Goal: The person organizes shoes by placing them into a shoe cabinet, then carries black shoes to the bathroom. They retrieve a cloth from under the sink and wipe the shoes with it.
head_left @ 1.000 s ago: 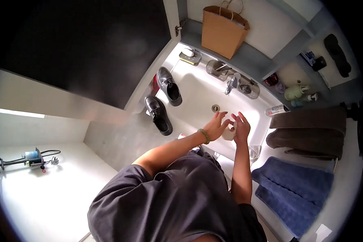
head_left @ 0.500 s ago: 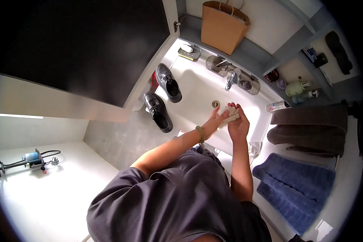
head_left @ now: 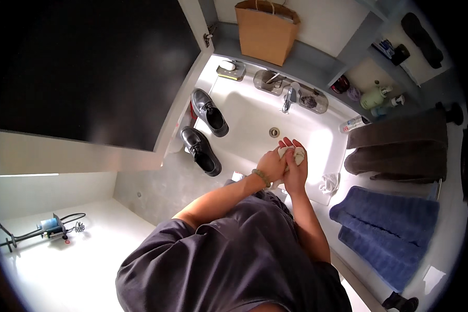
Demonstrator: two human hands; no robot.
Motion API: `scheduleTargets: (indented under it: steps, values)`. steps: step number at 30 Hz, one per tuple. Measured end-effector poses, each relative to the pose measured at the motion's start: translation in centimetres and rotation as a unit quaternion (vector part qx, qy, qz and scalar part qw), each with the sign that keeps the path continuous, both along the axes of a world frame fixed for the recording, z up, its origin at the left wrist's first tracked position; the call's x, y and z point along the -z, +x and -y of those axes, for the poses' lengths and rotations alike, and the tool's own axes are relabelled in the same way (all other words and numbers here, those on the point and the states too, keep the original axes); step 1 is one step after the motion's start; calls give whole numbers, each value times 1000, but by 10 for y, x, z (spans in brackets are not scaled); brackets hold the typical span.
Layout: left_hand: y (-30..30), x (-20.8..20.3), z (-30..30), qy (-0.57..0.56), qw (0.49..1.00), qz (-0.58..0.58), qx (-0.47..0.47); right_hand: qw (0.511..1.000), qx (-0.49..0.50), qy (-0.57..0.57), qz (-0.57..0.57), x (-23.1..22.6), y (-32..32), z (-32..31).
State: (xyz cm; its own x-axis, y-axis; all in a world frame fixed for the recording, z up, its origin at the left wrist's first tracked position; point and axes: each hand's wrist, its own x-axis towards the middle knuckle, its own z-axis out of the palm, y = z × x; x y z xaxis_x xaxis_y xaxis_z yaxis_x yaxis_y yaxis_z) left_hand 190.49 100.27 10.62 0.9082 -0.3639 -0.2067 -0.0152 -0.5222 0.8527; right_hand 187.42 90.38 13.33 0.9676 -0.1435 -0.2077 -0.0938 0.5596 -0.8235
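Both my hands are together over the front part of a white sink (head_left: 244, 112). A pale cloth (head_left: 295, 153) is bunched between them. My right hand (head_left: 296, 169) holds it from beneath, fingers pointing up toward the drain (head_left: 274, 132). From the left side my left hand (head_left: 271, 164), with a beaded bracelet on its wrist, grips the same cloth. The faucet (head_left: 289, 96) stands at the back of the basin; I see no water running.
Two black shoes (head_left: 209, 111) (head_left: 201, 150) lie on the sink's left rim. A brown paper bag (head_left: 267, 28) stands on the ledge behind. Dark towels (head_left: 395, 148) and a blue towel (head_left: 390, 229) hang at the right. A crumpled white cloth (head_left: 328, 183) lies on the right rim.
My hands closed together around the cloth and shifted slightly; a second ago the fingers were spread wider above it.
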Motion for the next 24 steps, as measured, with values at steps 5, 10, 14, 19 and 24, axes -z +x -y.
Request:
scheduleTargets:
  steps: [5,10,14,19,24]
  values:
    - [2,-24,-14,79,997,4,-11,972,130,-196,29,16,2,27]
    - [-14,100,-31,-361,926,-97,60,842,-145,-476,208,-9,-16,-7]
    - [-9,-8,-11,28,993,87,77,927,-131,-328,127,2,1,34]
    - [-12,-29,-8,5,974,226,-23,979,-2,-200,30,-10,13,27]
    - [-3,-48,-3,-511,748,-344,-245,950,-87,299,12,-17,-9,-12]
